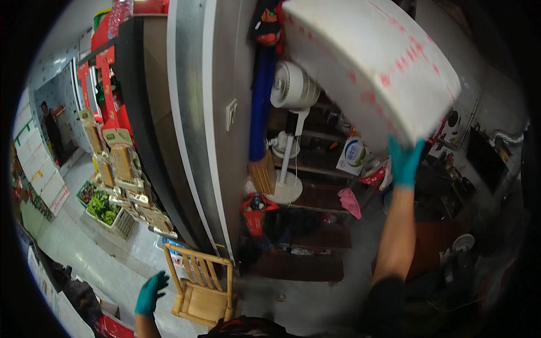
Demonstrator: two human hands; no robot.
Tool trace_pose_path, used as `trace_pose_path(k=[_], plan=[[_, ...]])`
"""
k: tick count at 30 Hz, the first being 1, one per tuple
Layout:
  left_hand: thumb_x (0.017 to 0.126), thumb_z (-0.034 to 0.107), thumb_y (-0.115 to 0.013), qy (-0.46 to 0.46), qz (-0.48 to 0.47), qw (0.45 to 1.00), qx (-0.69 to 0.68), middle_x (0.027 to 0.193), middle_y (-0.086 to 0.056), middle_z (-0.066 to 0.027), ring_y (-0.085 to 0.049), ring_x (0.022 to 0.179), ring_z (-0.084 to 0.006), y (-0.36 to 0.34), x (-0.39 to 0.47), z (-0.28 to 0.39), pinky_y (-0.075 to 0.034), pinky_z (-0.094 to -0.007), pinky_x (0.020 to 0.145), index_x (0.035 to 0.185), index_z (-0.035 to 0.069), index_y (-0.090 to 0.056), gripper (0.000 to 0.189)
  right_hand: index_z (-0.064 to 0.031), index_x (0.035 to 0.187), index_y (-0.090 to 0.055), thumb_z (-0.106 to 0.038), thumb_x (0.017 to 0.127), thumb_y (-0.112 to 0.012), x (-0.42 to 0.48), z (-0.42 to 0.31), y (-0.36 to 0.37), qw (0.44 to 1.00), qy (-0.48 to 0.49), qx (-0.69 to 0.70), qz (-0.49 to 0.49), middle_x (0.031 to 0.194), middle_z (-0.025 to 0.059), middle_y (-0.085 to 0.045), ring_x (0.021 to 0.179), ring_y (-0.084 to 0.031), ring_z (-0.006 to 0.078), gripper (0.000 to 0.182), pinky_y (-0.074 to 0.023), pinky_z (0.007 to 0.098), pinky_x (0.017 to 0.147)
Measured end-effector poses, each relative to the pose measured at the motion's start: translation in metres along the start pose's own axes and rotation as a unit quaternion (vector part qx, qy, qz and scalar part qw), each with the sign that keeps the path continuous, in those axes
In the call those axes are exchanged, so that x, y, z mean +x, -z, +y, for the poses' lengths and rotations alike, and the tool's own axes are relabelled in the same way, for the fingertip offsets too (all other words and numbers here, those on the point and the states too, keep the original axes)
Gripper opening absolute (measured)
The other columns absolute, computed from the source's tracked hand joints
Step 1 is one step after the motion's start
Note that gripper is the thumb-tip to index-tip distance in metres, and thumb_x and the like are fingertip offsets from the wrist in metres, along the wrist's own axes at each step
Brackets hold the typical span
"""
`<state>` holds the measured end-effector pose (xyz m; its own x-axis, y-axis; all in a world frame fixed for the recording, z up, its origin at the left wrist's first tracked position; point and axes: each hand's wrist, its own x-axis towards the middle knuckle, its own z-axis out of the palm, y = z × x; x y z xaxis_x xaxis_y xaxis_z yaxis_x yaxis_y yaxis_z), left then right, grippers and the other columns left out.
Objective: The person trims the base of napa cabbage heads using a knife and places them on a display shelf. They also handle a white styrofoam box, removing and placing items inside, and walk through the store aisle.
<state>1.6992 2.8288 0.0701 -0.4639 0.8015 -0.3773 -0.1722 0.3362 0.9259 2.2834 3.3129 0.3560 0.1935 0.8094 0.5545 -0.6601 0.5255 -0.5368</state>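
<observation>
My right hand (404,164), in a teal glove, is raised at arm's length and grips the lower corner of a large white foam box (416,63). Red print marks the faces of this box, which tilts above head-height clutter at the upper right. Whether anything is inside it cannot be seen. Low on the left, my gloved left hand (151,294) hangs in the air with its fingers apart, holding nothing. Just to its right stands a small bamboo chair (202,299), apart from the fingers.
A white pedestal fan (291,88) stands on dark wooden steps (300,266), near a pink cloth (350,203) and a red bag (254,222). Leafy greens fill a crate (127,226) at left, beside hanging packets (122,160). A person (53,131) stands in the far doorway.
</observation>
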Motion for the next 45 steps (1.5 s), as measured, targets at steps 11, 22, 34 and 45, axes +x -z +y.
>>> trace_pose_path(k=[11,22,34,45], plan=[[0.090,0.056,-0.047,0.296,0.215,0.930,0.021,0.109,-0.059,-0.0083,-0.055,0.095,-0.0212,-0.025,-0.171,-0.236,-0.045,-0.0383,0.075,0.113,0.006,-0.055,0.056,-0.0054,0.135,-0.044,-0.055,0.096,-0.037,-0.165,0.235,-0.076,0.936,-0.285,-0.090,-0.187,0.129,0.0126,-0.054,0.118,-0.053,0.0227,0.064,-0.0428,0.0394,0.098],[0.090,0.049,-0.053,0.353,0.317,0.863,-0.175,0.082,-0.062,-0.0064,-0.057,0.068,-0.0201,0.062,-0.350,-0.437,-0.045,-0.0373,0.055,0.088,0.009,-0.060,0.040,-0.0057,0.103,-0.058,-0.061,0.088,-0.049,-0.686,0.227,0.128,0.407,-0.815,-0.394,-0.122,0.090,0.0111,-0.063,0.079,-0.064,0.0209,0.058,-0.0494,0.0325,0.062],[0.097,0.047,-0.038,0.269,0.591,0.677,-0.345,0.068,-0.068,-0.0088,-0.056,0.052,-0.0144,0.180,-0.513,-0.468,-0.044,-0.0275,0.053,0.075,0.004,-0.068,0.057,-0.0063,0.104,-0.058,-0.045,0.091,-0.056,-0.841,0.359,-0.135,0.348,-0.704,-0.365,-0.500,0.095,0.0098,-0.066,0.082,-0.067,0.0257,0.040,-0.0509,0.0375,0.067],[0.083,0.065,-0.050,0.514,0.446,0.653,-0.332,0.132,-0.053,-0.0178,-0.052,0.120,-0.0300,0.049,-0.452,-0.534,-0.041,-0.0384,0.099,0.122,0.003,-0.060,0.074,-0.0021,0.100,-0.059,-0.033,0.092,-0.054,-0.930,0.465,-0.157,0.142,-0.714,-0.435,-0.529,0.094,0.0140,-0.065,0.083,-0.064,0.0311,0.033,-0.0511,0.0434,0.066]])
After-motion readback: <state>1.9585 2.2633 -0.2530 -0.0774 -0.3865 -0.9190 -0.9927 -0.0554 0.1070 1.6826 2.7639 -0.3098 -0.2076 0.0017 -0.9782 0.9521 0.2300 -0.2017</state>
